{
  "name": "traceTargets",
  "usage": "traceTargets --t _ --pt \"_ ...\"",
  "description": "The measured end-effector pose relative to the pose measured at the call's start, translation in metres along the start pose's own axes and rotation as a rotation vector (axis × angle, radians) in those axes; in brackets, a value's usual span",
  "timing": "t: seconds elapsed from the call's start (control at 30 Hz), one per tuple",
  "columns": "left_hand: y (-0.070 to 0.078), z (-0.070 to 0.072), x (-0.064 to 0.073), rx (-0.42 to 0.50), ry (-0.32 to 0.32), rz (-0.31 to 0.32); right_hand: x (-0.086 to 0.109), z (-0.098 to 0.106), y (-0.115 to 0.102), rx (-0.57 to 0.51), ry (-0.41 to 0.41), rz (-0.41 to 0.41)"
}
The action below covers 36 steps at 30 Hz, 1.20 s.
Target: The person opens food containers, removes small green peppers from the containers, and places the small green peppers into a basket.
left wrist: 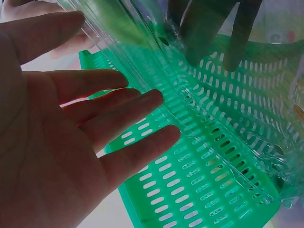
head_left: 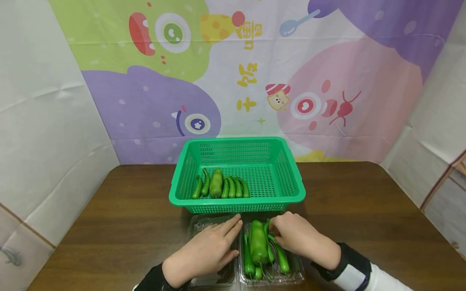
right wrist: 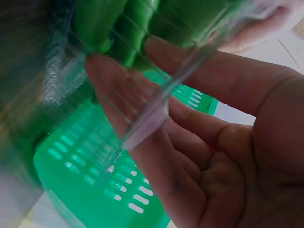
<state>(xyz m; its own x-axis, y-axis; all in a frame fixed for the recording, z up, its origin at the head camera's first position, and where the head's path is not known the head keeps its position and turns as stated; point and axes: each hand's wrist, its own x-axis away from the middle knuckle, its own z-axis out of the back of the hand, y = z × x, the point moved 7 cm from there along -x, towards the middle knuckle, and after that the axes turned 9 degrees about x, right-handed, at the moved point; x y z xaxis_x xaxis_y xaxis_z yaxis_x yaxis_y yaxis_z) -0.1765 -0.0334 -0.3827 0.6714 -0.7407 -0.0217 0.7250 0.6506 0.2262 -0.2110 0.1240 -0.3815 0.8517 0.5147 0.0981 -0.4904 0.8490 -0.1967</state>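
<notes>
A clear plastic box [head_left: 296, 277] holds several green chili peppers [head_left: 248, 258] and one thicker green pepper [head_left: 258, 244]. My right hand [head_left: 300, 236] reaches over its right side with fingers bent down among the peppers. In the right wrist view, thumb and forefinger pinch a slim green chili pepper [right wrist: 135, 28], seen through the clear wall. Flat and palm down, my left hand [head_left: 207, 248] lies over the clear lid [head_left: 199, 221] to the left of the box. Its straight fingers [left wrist: 142, 154] reach along the plastic edge.
A green slotted basket [head_left: 236, 203] stands right behind the box and lid. Inside it, at the left, several green peppers [head_left: 232, 188] lie side by side in a row. The brown table [head_left: 134, 210] extends to both sides, with a printed cloth [head_left: 251, 121] hanging behind.
</notes>
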Motion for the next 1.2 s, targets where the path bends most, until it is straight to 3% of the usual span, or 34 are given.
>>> traceTargets --t 0.33,0.7,1.2 --pt "-0.001 -0.001 0.0 0.012 -0.004 -0.002 -0.005 -0.008 -0.003 0.001 -0.026 0.026" --pt "-0.003 -0.004 0.0 0.005 -0.002 -0.015 -0.007 -0.016 -0.004 0.102 -0.042 0.046" --pt "0.0 -0.001 0.0 0.002 0.017 -0.021 -0.007 -0.016 -0.002 -0.073 -0.041 0.022"
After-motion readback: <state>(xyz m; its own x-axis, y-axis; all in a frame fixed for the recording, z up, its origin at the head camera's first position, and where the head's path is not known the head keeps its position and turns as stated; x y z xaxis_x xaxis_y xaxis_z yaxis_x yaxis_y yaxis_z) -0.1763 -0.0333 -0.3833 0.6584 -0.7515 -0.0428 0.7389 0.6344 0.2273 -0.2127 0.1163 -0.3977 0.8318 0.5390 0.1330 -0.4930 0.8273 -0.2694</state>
